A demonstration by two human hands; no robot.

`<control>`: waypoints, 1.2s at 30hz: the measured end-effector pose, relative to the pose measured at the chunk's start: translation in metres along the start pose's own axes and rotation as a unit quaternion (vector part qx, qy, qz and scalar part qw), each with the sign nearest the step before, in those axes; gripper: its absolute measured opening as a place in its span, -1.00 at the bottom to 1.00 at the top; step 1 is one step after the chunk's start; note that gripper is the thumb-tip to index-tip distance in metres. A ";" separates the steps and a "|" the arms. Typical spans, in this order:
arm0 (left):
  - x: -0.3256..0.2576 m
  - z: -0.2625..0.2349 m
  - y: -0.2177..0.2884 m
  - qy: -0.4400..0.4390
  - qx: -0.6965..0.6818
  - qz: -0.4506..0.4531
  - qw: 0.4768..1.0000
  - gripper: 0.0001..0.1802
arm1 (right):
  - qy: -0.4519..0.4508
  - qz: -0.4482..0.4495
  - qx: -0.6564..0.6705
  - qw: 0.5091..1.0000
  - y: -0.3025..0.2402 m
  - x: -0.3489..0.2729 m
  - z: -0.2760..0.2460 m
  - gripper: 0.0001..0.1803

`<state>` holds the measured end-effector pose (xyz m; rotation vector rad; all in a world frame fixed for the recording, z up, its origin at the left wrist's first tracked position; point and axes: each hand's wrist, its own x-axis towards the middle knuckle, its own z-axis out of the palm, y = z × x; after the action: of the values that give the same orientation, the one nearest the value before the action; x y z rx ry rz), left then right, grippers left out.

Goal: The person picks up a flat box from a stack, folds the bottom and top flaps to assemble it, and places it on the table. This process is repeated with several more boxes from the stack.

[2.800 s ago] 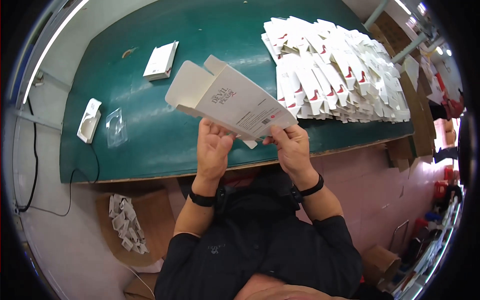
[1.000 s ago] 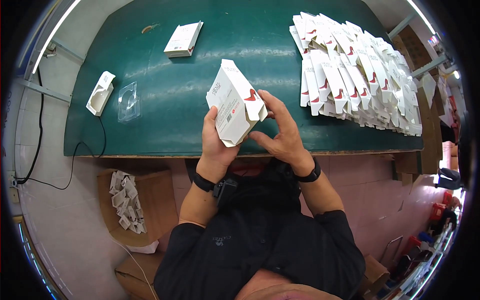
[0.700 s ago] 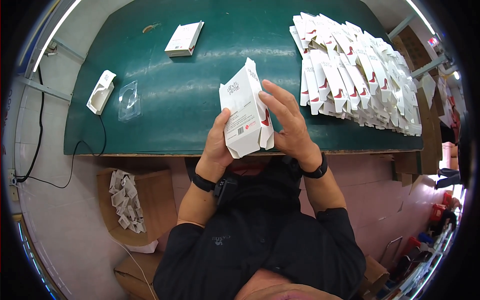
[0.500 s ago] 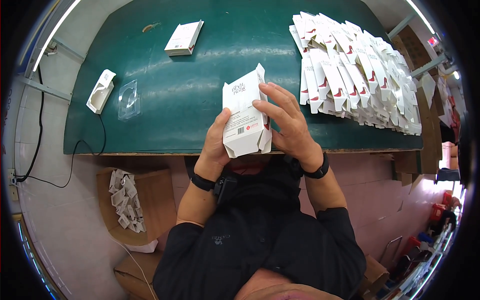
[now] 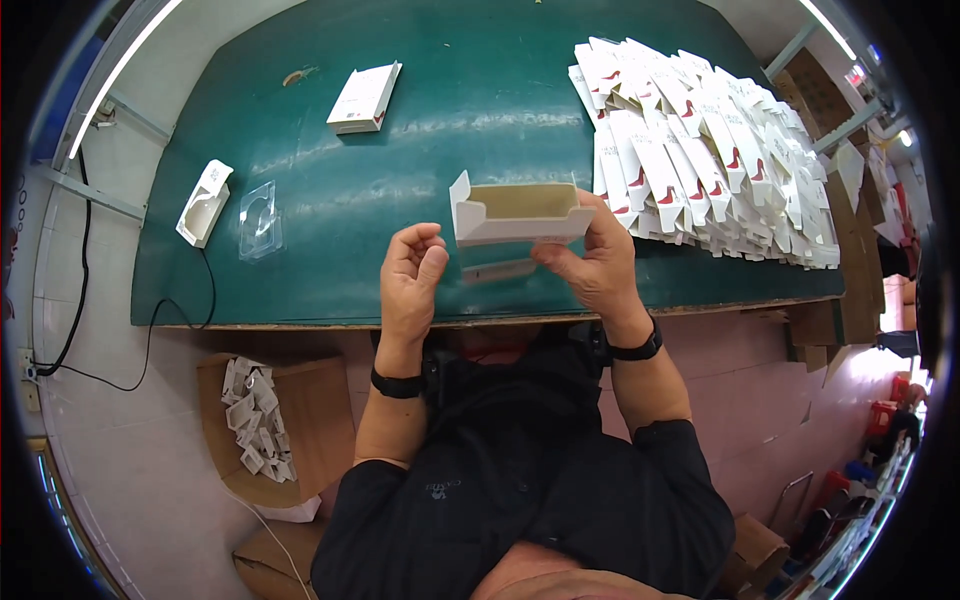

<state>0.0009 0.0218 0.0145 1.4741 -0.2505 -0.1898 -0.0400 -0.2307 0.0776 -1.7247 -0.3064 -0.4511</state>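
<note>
My right hand (image 5: 600, 265) grips a white carton (image 5: 520, 228) by its right end, thumb on the near face. The carton's open top is turned toward me and shows a hollow, beige inside, with flaps standing up around it. Just left of the carton my left hand (image 5: 408, 285) is raised, holding nothing, its fingers loosely bent and apart from the thumb. To the right lies a big heap of white cartons (image 5: 690, 160) with red shoe prints.
On the green table (image 5: 480, 130) another white carton (image 5: 364, 98) lies at the back. At the left are a clear plastic tray (image 5: 260, 222) and a carton with a cut-out window (image 5: 205, 205). A cardboard box (image 5: 322, 410) holding small white pieces stands below.
The carton has tipped so its open end now faces me instead of its printed panel. My left hand has let go and moved left; my right hand has taken the carton's right end.
</note>
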 end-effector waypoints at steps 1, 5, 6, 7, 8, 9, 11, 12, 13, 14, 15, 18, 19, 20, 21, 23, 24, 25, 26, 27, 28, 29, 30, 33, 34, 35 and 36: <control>0.001 0.001 0.004 -0.002 -0.023 0.053 0.998 -0.28 | -0.016 0.029 0.067 0.997 0.002 0.000 0.000 -0.43; -0.002 0.014 0.033 -0.082 -0.169 0.061 0.980 -0.03 | -0.065 0.095 0.210 0.971 0.008 -0.003 0.003 -0.42; -0.004 0.016 0.036 -0.119 -0.230 0.037 0.965 0.08 | -0.083 0.105 0.218 0.967 0.010 -0.003 0.007 -0.38; -0.005 0.016 0.035 -0.118 -0.229 0.038 0.965 0.08 | -0.101 0.115 0.227 0.962 0.011 -0.004 0.011 -0.33; -0.008 0.016 0.035 -0.134 -0.224 0.012 0.965 0.18 | -0.102 0.114 0.228 0.962 0.012 -0.006 0.016 -0.33; -0.010 0.016 0.034 -0.149 -0.219 -0.014 0.964 0.27 | -0.103 0.124 0.250 0.955 0.013 -0.008 0.022 -0.33; -0.012 0.015 0.032 -0.162 -0.214 -0.041 0.962 0.37 | -0.105 0.144 0.293 0.939 0.016 -0.012 0.031 -0.32; -0.012 0.015 0.030 -0.175 -0.218 -0.045 0.959 0.39 | -0.107 0.145 0.294 0.938 0.018 -0.015 0.033 -0.32; -0.012 0.015 0.029 -0.187 -0.221 -0.049 0.956 0.41 | -0.111 0.151 0.303 0.935 0.021 -0.017 0.035 -0.36; -0.011 0.016 0.029 -0.200 -0.225 -0.053 0.952 0.43 | -0.116 0.156 0.311 0.930 0.023 -0.018 0.037 -0.40; -0.011 0.016 0.029 -0.197 -0.226 -0.053 0.953 0.43 | -0.120 0.161 0.319 0.926 0.024 -0.019 0.038 -0.44; -0.007 0.021 0.028 -0.222 -0.217 -0.024 0.950 0.46 | -0.130 0.143 0.264 0.945 0.027 -0.021 0.039 -0.39; -0.006 0.022 0.025 -0.220 -0.217 -0.024 0.951 0.46 | -0.133 0.133 0.236 0.953 0.028 -0.022 0.039 -0.36; -0.005 0.022 0.019 -0.206 -0.218 0.001 0.954 0.46 | -0.134 0.134 0.236 0.953 0.030 -0.022 0.039 -0.36; -0.004 0.023 0.013 -0.192 -0.218 0.026 0.957 0.46 | -0.134 0.122 0.197 0.964 0.033 -0.022 0.039 -0.38; -0.004 0.030 0.016 -0.178 -0.219 0.051 0.958 0.47 | -0.129 0.099 0.116 0.980 0.039 -0.021 0.038 -0.41; -0.006 0.036 0.024 -0.144 -0.222 0.049 0.963 0.47 | -0.129 0.100 0.116 0.980 0.038 -0.022 0.037 -0.41; -0.009 0.042 0.035 -0.107 -0.223 0.049 0.968 0.47 | -0.096 0.099 0.109 0.984 0.033 -0.022 0.037 -0.42; -0.011 0.044 0.039 -0.070 -0.224 0.049 0.971 0.47 | -0.063 0.098 0.102 0.988 0.026 -0.023 0.038 -0.43; -0.011 0.044 0.039 -0.068 -0.223 0.050 0.971 0.47 | -0.030 0.096 0.095 0.990 0.020 -0.023 0.038 -0.43; -0.011 0.043 0.037 -0.025 -0.207 0.060 0.976 0.45 | -0.032 0.095 0.096 0.990 0.012 -0.022 0.036 -0.43; -0.011 0.043 0.036 0.018 -0.191 0.069 0.979 0.43 | -0.039 0.021 0.037 0.998 0.003 -0.020 0.034 -0.41; -0.012 0.043 0.036 0.060 -0.175 0.077 0.980 0.41 | -0.045 -0.053 -0.022 0.997 -0.005 -0.020 0.031 -0.38; -0.014 0.055 0.039 0.086 -0.160 0.081 0.980 0.42 | -0.036 -0.140 -0.115 0.983 -0.010 -0.021 0.040 -0.28; -0.014 0.058 0.039 0.098 -0.153 0.082 0.980 0.43 | -0.021 -0.152 -0.150 0.977 -0.011 -0.022 0.047 -0.21; -0.015 0.059 0.038 0.097 -0.153 0.083 0.980 0.43 | -0.005 -0.164 -0.184 0.969 -0.011 -0.023 0.050 -0.14; -0.016 0.059 0.034 0.088 -0.145 0.110 0.979 0.36 | -0.005 -0.165 -0.185 0.969 -0.010 -0.025 0.048 -0.14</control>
<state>-0.0323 -0.0270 0.0518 1.1552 -0.2294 0.0817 -0.0603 -0.1806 0.0677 -2.0475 -0.5469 -0.7814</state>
